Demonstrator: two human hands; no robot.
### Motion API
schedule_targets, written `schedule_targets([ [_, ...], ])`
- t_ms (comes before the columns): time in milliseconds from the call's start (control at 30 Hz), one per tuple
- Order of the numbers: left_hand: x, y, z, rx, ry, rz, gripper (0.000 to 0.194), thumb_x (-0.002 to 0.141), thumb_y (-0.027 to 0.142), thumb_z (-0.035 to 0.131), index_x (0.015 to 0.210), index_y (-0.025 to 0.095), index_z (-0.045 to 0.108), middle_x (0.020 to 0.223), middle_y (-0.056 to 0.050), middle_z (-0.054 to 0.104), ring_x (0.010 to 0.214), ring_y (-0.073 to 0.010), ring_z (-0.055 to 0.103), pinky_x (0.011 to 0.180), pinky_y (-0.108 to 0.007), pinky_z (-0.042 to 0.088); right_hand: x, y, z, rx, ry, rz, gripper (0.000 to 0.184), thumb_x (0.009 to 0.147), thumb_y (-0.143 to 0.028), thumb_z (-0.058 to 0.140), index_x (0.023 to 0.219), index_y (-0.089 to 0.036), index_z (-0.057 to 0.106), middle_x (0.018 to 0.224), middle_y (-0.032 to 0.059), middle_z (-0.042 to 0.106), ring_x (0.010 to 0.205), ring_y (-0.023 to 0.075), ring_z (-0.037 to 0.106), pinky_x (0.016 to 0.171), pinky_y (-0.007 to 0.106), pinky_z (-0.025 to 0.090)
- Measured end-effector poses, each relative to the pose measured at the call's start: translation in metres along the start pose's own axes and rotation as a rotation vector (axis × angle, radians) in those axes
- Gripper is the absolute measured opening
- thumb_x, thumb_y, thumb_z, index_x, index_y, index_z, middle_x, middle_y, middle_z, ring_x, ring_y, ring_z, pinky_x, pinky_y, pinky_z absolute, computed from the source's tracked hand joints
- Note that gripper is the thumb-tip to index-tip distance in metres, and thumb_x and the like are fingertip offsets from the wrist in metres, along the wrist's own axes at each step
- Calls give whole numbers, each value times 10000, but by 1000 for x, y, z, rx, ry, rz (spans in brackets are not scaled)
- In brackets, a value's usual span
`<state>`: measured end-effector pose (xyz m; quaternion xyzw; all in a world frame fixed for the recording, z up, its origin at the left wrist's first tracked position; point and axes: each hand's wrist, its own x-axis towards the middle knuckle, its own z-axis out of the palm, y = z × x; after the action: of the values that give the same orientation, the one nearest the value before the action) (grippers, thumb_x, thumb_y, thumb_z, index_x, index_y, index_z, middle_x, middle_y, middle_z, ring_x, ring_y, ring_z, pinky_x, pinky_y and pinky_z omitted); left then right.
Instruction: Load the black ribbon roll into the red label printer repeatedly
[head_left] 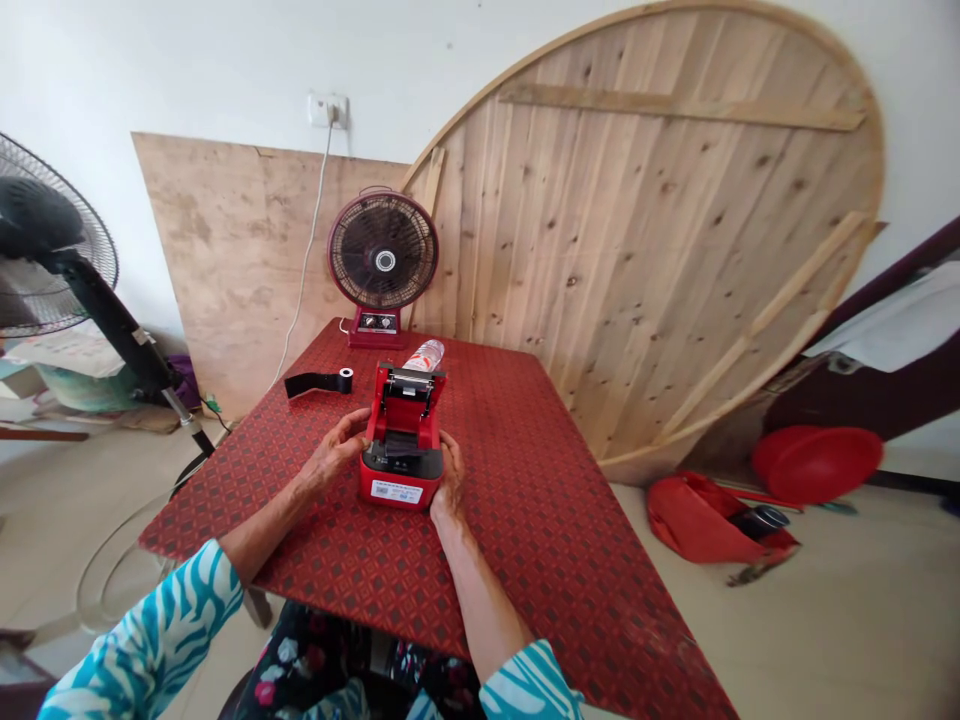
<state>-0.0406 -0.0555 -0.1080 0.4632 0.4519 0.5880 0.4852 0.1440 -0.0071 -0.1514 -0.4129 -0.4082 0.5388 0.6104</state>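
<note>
A red and black label printer (401,465) stands on the table with its lid (411,385) raised and a white sticker on its front. Black material shows inside its open bay. My left hand (339,448) grips the printer's left side, the fingers along its edge. On the opposite side, my right hand (448,478) is closed against the casing, its fingers partly hidden behind it. To the left of the printer lies a black paper roll (319,382) with a white core, its strip partly unrolled.
A plastic bottle (426,355) lies behind the printer on the red patterned table (517,480). A red desk fan (383,262) stands at the far edge. A black floor fan (97,290) is on the left; a red bag (694,520) and red basin (817,462) sit on the floor, right.
</note>
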Motion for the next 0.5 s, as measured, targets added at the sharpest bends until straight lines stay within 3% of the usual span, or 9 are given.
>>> schedule_targets([
  [67,1,13,-1,83,-1,32,584,716,330,676,1270,180,567,1320,-135,590,1171,-312,578,980,-459,457,1,2,0,11,-5,-7,445,765,-506,551,1082,-205,643,949,26,704,787,171,610,721,296,453],
  [167,12,36,2,321,-26,237,382,750,355,659,1097,199,678,1276,-109,617,1201,-291,552,1022,-436,423,5,6,0,5,-2,-23,442,765,-495,544,1084,-206,644,984,30,702,838,179,616,754,307,458],
  [267,35,56,15,636,-189,380,276,846,331,537,1027,220,714,1138,-86,680,1091,-241,611,979,-376,443,9,11,0,-19,13,-60,431,766,-484,535,1074,-207,653,1029,36,704,921,188,614,802,314,456],
  [400,71,64,41,1174,-504,209,242,803,199,519,900,229,738,942,-64,731,893,-233,661,816,-325,472,10,13,3,-16,20,-91,422,763,-483,531,1060,-214,663,1022,33,712,972,197,612,839,320,456],
  [500,86,60,51,1315,-646,115,153,711,171,595,733,232,733,743,-38,721,707,-220,647,650,-281,446,10,13,4,-7,10,-96,405,766,-475,531,1046,-219,673,977,25,718,980,201,611,846,321,459],
])
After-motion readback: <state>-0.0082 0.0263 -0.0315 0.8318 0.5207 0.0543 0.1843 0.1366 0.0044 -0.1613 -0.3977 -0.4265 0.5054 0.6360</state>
